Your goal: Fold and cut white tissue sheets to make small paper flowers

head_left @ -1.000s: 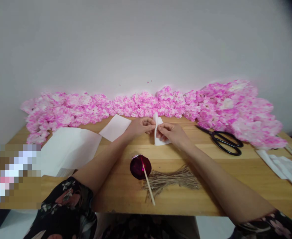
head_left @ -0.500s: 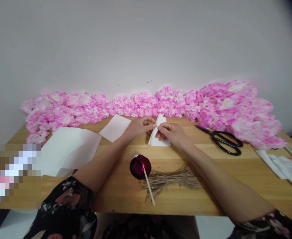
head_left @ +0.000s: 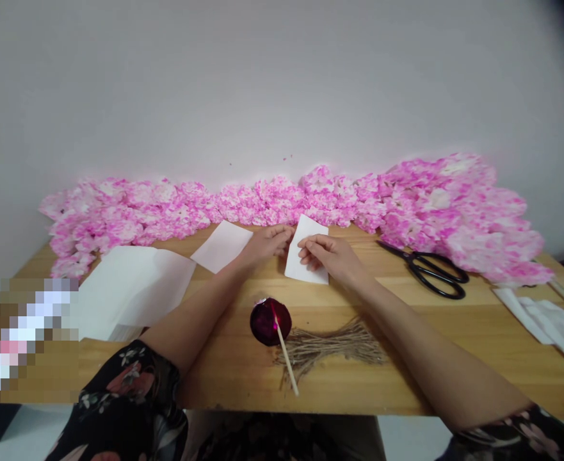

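A folded piece of white paper [head_left: 294, 269] stands out between my two hands over the middle of the table, its face spread fairly flat. My left hand [head_left: 268, 243] has its fingers closed at the paper's left edge; the fingertips are partly hidden. In front of the paper, my right hand [head_left: 330, 253] is curled with thumb and fingers pinched against it. Nearer to me sits a small dark red bowl [head_left: 262, 325] of glossy red liquid, with a pale wooden stick [head_left: 289, 365] leaning out of it.
Pink-and-white paper flowers [head_left: 272, 202] line the wall. Black-handled scissors [head_left: 438, 275] lie to the right, beyond a bundle of thin brown twigs or wires [head_left: 339, 344]. At left are a small white sheet [head_left: 221, 246] and larger sheets [head_left: 137, 282]. A crumpled white cloth or paper [head_left: 550, 323] lies far right.
The white paper was pinched narrow at its middle and now has opened out flatter and wider. My left hand has shifted slightly left from my right hand.
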A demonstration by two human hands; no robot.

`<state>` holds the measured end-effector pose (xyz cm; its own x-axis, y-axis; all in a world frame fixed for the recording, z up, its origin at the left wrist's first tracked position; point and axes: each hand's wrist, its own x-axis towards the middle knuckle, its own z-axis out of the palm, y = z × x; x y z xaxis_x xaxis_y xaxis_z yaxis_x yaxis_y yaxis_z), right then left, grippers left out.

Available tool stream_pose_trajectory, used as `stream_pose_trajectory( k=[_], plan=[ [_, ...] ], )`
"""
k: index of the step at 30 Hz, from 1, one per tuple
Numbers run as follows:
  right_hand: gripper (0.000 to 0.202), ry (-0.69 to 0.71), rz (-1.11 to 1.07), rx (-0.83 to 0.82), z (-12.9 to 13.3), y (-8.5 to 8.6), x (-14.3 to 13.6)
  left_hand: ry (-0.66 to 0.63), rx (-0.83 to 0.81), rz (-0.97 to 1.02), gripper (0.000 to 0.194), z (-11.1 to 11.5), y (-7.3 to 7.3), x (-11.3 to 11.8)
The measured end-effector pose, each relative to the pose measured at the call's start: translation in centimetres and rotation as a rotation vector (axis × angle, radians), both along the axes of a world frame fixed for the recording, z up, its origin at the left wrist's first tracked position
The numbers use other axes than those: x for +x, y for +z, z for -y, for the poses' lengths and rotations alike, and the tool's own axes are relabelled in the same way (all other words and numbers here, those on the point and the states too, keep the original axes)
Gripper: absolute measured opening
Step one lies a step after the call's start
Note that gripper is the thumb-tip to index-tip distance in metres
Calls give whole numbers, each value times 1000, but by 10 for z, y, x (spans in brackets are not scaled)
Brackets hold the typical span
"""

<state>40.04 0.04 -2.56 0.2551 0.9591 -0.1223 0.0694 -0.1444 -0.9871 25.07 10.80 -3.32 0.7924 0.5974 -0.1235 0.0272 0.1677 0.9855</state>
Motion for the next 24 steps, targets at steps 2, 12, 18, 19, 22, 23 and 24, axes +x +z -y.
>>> stream_pose_trajectory(
  k=[2,12,18,19,22,23,24],
  plan=[
    [21,8,4,10,0,1,1,12,17,-12,35,-1,-1,0],
    [28,41,108,-27,4,6,0,-9,173,-23,25,2,-4,3],
    [21,30,97,-22,0,-1,3,-2,169,-41,25,1,-2,2],
    [22,34,97,-21,0,-1,4,2,176,-45,25,1,-1,2],
    [22,42,105,-16,-1,-2,3,8,201,-64,30,2,0,2],
    [23,40,109,-16,0,-3,2,9,206,-65,31,2,0,2],
    [23,40,112,-19,0,-3,2,9,212,-62,32,3,-1,2]
  ],
)
